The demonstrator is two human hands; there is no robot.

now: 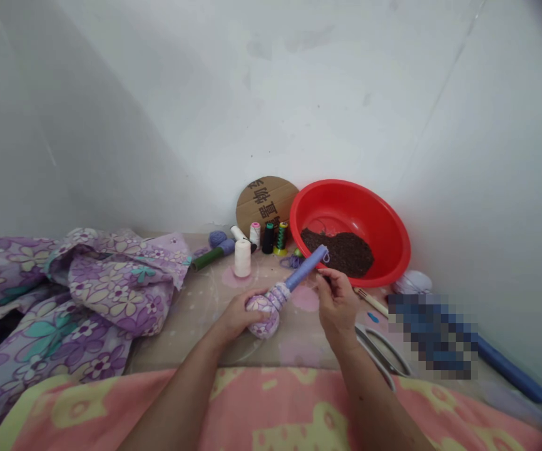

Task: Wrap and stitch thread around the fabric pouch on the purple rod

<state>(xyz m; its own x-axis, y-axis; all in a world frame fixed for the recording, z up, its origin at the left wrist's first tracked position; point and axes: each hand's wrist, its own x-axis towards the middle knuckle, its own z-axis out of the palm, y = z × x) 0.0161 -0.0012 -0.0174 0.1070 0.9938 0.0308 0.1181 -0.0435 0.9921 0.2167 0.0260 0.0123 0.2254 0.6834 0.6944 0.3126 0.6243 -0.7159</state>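
My left hand (237, 318) is closed round the head of a padded mallet (262, 318), a ball covered in purple floral cloth. White and lilac yarn binds its neck, and its purple-wrapped handle (303, 270) slants up to the right. A small loop of yarn (326, 255) hangs at the handle's tip. Just below that tip, the thumb and fingers of my right hand (339, 307) are pinched together. What they hold, if anything, is too small to make out. Large scissors (383, 351) lie beside my right wrist.
A red basin (393, 244) holding dark brown grains leans behind my right hand. Thread spools (242, 258), a green-handled piece (208, 258) and a cardboard disc (268, 199) stand near the wall. Floral cloth (111, 288) is heaped at left; white yarn (412, 282) sits at right.
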